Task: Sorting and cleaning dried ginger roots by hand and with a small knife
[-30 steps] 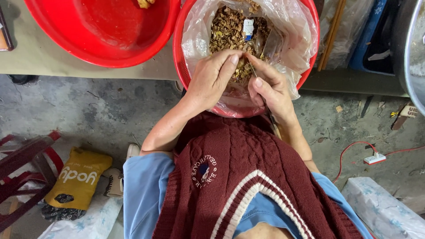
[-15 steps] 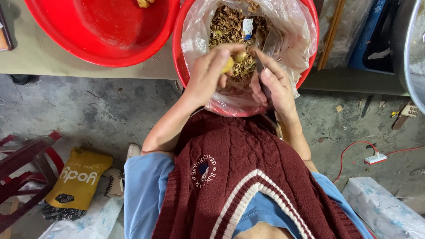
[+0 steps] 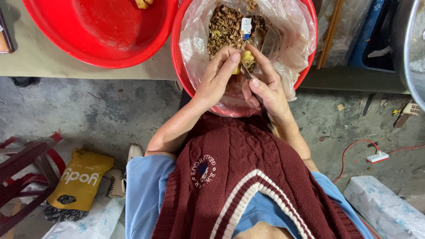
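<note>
Both hands are up over the near edge of the table, working right above a red basin [image 3: 177, 66] lined with a clear plastic bag [image 3: 292, 40]. The left hand [image 3: 217, 77] has its fingers [image 3: 230, 59] curled in tight, thumb and forefinger pinching a small yellow piece [image 3: 247, 58] from the left side. The right hand [image 3: 265, 86] meets it from the other side, fingers closed around a thin knife [image 3: 248, 73], whose blade lies against the yellow piece; how much of the handle sits in the palm I cannot tell. The two hands are touching, knuckles nearly locked together.

The yellow piece sits between the fingertips of both hands, held just above the bag, over the near half of the basin. Behind it in the bag lies a heap of brown peelings [image 3: 223, 28], with a small white and blue wrapper [image 3: 246, 25] lying on top of the pile.

To the left on the table, just beside the lined basin, stands a second red basin [image 3: 102, 40], mostly bare inside, with a few yellow bits [image 3: 142, 3] at its far rim. At the far right edge there is the curve of a grey metal pot [image 3: 409, 48].

Below the table edge is concrete floor [image 3: 88, 110]. A yellow bag [image 3: 79, 181] lies down at the left beside a red stool [image 3: 22, 177], and a white power strip [image 3: 377, 156] on a red cord lies at the right. The person wears a dark red knitted vest [image 3: 248, 177] over a blue shirt.
</note>
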